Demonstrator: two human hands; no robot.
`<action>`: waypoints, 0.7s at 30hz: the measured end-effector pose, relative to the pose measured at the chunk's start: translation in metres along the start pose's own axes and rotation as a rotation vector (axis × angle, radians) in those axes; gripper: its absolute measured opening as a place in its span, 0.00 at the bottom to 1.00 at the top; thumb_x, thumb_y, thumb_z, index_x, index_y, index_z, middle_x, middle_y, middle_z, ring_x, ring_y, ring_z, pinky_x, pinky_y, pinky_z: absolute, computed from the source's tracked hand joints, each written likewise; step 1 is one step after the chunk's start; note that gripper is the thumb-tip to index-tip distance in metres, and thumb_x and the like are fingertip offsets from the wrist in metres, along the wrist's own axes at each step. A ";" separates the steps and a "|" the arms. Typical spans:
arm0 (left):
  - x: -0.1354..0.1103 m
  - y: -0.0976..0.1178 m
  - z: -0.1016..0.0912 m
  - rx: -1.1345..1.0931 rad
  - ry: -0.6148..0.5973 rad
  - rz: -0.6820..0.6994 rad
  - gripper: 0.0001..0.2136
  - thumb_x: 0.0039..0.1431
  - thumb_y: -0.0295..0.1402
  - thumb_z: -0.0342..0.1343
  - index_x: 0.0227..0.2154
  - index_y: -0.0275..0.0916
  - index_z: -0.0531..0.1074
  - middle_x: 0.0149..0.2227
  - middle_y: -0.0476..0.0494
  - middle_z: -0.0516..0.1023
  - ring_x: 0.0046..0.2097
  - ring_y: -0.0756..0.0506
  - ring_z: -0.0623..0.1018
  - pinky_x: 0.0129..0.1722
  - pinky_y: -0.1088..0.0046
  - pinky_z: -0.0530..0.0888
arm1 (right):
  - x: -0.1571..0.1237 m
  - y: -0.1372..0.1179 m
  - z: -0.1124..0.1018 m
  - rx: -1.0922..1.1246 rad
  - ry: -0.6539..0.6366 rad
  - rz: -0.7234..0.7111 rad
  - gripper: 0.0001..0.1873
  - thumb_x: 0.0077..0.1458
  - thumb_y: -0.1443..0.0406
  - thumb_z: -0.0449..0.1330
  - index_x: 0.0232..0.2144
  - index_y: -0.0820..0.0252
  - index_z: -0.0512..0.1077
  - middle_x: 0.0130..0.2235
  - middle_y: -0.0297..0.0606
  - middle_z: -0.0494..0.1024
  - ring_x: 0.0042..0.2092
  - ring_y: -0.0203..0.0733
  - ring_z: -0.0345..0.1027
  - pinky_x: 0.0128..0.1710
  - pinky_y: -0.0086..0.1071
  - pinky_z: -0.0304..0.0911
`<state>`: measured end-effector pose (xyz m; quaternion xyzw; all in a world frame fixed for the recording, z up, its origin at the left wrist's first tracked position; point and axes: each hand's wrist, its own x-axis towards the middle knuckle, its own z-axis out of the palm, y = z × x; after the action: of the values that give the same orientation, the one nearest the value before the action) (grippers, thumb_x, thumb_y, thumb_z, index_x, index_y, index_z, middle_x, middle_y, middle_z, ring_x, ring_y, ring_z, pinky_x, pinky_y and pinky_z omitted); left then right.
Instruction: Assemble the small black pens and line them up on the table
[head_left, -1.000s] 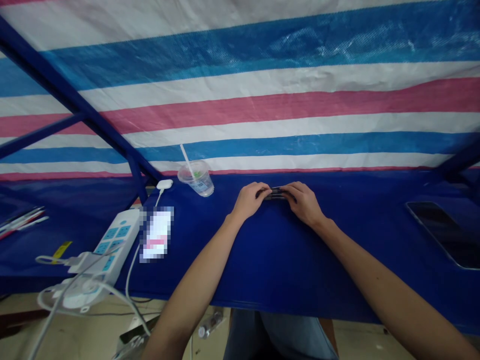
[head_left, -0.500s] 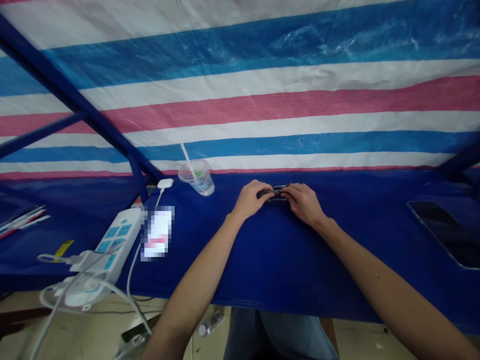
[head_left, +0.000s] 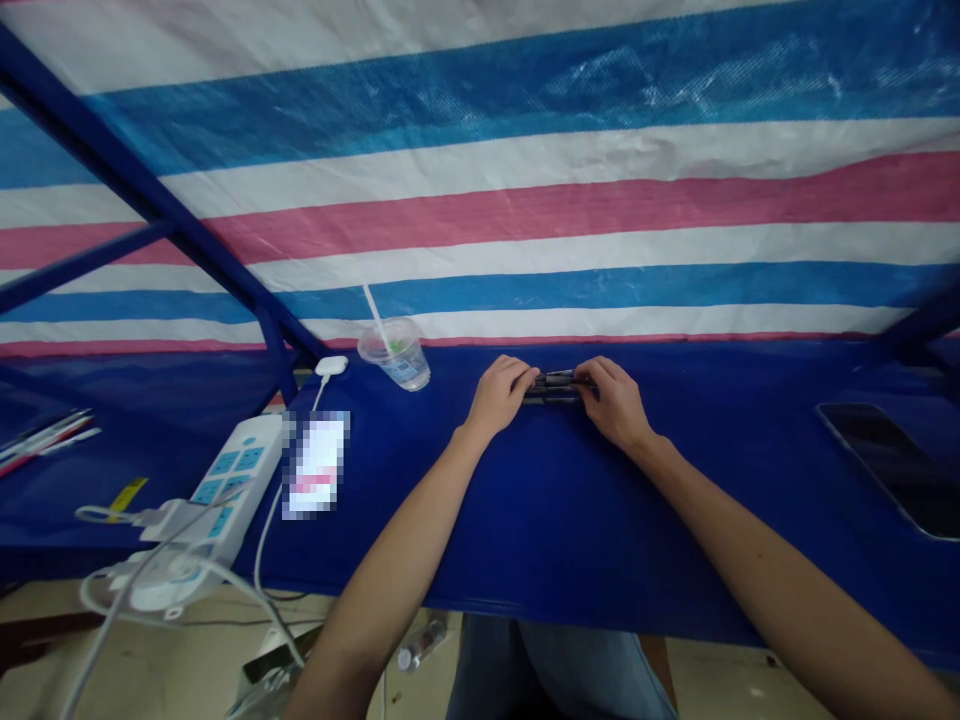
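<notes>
Dark slender rods (head_left: 559, 386), grouped side by side, at the far part of the blue tabletop cloth (head_left: 675, 540). Probably light, stiff and prone to slipping apart; best taken at both ends. Left hand (head_left: 498, 396) and right hand (head_left: 613, 404) close together, fingers pinching opposite ends. Compared with the earlier frame, hands slightly wider apart, more rod length exposed

The left hand (head_left: 499, 397) and right hand (head_left: 613, 403) grip a dark slender bundle (head_left: 559, 387) (too small to tell exactly what) by its two ends, on a blue tarp tabletop (head_left: 600, 530), with a plastic cup (head_left: 395, 357) and a power strip (head_left: 232, 480) off to the left.
</notes>
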<state>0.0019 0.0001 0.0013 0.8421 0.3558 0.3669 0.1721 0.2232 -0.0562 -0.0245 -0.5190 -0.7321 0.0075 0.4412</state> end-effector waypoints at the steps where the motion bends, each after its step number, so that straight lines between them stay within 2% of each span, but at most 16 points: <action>1: 0.000 0.000 0.000 -0.010 -0.004 0.007 0.17 0.75 0.41 0.49 0.31 0.40 0.76 0.34 0.45 0.79 0.42 0.44 0.76 0.46 0.64 0.73 | 0.000 0.000 0.000 0.001 0.000 0.000 0.06 0.62 0.71 0.56 0.37 0.56 0.71 0.38 0.41 0.76 0.40 0.47 0.69 0.42 0.39 0.66; 8: -0.001 0.001 0.000 -0.035 -0.019 0.026 0.16 0.74 0.40 0.51 0.31 0.40 0.75 0.34 0.45 0.79 0.41 0.44 0.76 0.45 0.64 0.73 | 0.000 -0.002 -0.001 0.013 0.005 0.002 0.05 0.63 0.70 0.57 0.37 0.56 0.71 0.37 0.41 0.76 0.40 0.47 0.70 0.42 0.40 0.67; 16: 0.000 -0.003 0.002 -0.068 0.041 0.026 0.10 0.69 0.36 0.59 0.31 0.40 0.76 0.34 0.46 0.80 0.41 0.45 0.77 0.45 0.64 0.74 | -0.001 0.001 0.000 0.032 -0.015 -0.013 0.06 0.65 0.67 0.57 0.40 0.56 0.75 0.41 0.43 0.79 0.42 0.48 0.72 0.43 0.42 0.68; 21: 0.000 -0.005 0.003 -0.075 0.056 0.013 0.09 0.68 0.37 0.61 0.32 0.41 0.77 0.36 0.45 0.81 0.42 0.45 0.79 0.47 0.62 0.76 | -0.001 0.003 0.001 -0.006 -0.020 -0.027 0.07 0.66 0.65 0.58 0.40 0.56 0.77 0.40 0.43 0.80 0.41 0.48 0.72 0.42 0.42 0.66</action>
<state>0.0014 0.0037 -0.0036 0.8266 0.3411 0.4047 0.1912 0.2249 -0.0551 -0.0278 -0.5102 -0.7433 0.0047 0.4327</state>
